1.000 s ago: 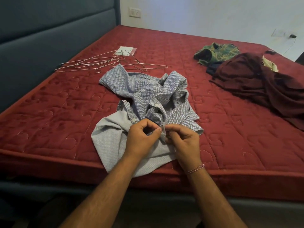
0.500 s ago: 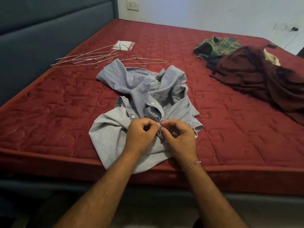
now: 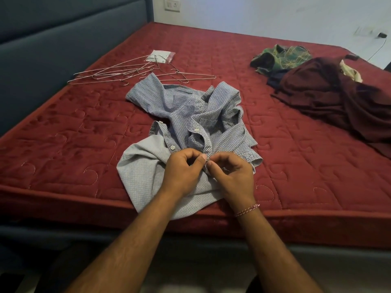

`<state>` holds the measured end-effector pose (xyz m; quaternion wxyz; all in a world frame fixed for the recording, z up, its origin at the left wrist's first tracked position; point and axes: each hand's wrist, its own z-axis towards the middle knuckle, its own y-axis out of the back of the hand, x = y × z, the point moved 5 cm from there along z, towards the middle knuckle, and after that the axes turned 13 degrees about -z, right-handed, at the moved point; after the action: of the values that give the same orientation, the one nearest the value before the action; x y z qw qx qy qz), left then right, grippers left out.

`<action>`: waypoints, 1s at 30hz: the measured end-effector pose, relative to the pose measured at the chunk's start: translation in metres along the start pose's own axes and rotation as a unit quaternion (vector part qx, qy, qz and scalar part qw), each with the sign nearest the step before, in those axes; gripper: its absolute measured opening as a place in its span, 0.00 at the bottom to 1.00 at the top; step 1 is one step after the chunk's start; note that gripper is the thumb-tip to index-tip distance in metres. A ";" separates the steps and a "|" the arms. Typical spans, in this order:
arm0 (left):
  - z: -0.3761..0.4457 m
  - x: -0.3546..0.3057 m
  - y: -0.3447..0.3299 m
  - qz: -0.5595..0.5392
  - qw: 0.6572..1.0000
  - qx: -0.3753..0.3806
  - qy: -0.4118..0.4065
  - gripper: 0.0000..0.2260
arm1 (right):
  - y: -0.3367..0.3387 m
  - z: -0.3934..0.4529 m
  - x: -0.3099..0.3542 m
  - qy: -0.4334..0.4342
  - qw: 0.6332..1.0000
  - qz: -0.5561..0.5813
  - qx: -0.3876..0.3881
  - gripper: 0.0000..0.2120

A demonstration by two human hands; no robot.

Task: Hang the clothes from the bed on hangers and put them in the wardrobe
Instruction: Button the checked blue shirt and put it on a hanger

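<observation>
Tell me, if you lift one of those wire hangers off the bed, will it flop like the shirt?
Probably not. The wire hangers look like thin metal holding straight lines, so likely stiff and light. They lie tangled together, so lifting one may drag others along. The blue shirt lies crumpled in folds, so it would flop.

Soft, dim indoor light falls evenly, with faint shadows. The wide-angle view bends the edges, and the bottom corners fall dark.

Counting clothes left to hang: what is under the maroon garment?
A dark navy piece and a cream scrap peek from under the maroon garment; the green plaid shirt lies beside it. Anything deeper is covered.
</observation>
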<state>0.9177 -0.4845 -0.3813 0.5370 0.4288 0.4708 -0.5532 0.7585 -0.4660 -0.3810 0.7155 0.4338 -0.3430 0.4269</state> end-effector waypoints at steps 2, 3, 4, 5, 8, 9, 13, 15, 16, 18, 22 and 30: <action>0.001 0.001 0.000 -0.002 1.000 0.004 0.003 0.07 | 0.002 -0.002 0.008 0.064 0.995 -0.073 -0.023 0.04; 0.001 0.001 0.000 -0.004 1.000 0.007 0.003 0.07 | 0.002 -0.004 0.013 0.098 0.989 -0.109 -0.034 0.04; 0.002 0.002 0.001 -0.007 1.000 0.009 0.005 0.07 | 0.001 -0.005 0.016 0.124 0.982 -0.133 -0.042 0.05; 0.002 0.002 0.001 -0.012 1.000 0.011 0.008 0.07 | 0.001 -0.006 0.018 0.138 0.979 -0.144 -0.046 0.05; 0.002 0.002 0.000 -0.019 1.000 0.019 0.005 0.07 | 0.001 -0.006 0.018 0.147 0.978 -0.143 -0.040 0.05; 0.001 0.000 0.000 -0.013 1.000 0.021 -0.002 0.08 | 0.000 -0.005 0.016 0.136 0.982 -0.130 -0.030 0.06; 0.000 -0.002 -0.005 0.015 0.998 0.065 -0.010 0.08 | -0.001 0.005 0.002 -0.013 0.993 0.077 0.083 0.02; 0.000 -0.002 -0.006 0.010 0.995 0.095 0.000 0.09 | -0.001 0.009 -0.002 -0.103 0.973 0.169 0.121 0.03; 0.000 -0.003 -0.006 -0.005 0.995 0.100 0.003 0.08 | -0.001 0.011 -0.003 -0.136 0.963 0.195 0.125 0.03; 0.000 -0.005 -0.004 -0.045 0.996 0.082 0.013 0.07 | -0.001 0.011 -0.004 -0.165 0.956 0.219 0.105 0.04; -0.003 -0.012 0.002 -0.100 0.995 -0.003 -0.011 0.05 | 0.003 0.005 -0.008 -0.117 0.983 0.140 0.013 0.04; -0.018 -0.050 0.033 0.153 0.970 -0.024 -0.189 0.11 | 0.022 -0.006 0.012 0.051 0.989 -0.139 -0.005 0.08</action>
<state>0.9524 -0.4572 -0.3380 0.7050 0.3699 0.3025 -0.5240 0.7438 -0.4509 -0.3656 0.7864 0.4518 -0.2445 0.3431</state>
